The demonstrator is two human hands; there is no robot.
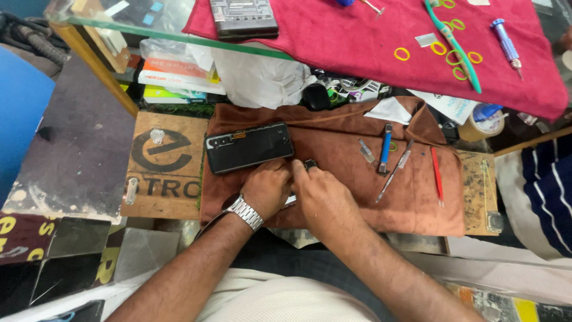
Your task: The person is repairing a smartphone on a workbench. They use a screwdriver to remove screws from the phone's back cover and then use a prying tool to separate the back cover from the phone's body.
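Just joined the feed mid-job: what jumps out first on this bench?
Both hands meet at the middle of the brown cloth: the left hand, with a metal wristwatch, and the right hand close around a small part that is mostly hidden. Just above them a dark phone lies flat. To the right lie a blue-handled tool and a red tool; a red cloth with yellow rings covers the glass shelf above.

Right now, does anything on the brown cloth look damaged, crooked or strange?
Yes. The black smartphone lies tilted on the brown cloth, apparently with its back cover off. The left hand and right hand meet over a small dark part just below it. Nothing looks spilled; the red-handled tool and blue-handled tool lie loosely scattered.
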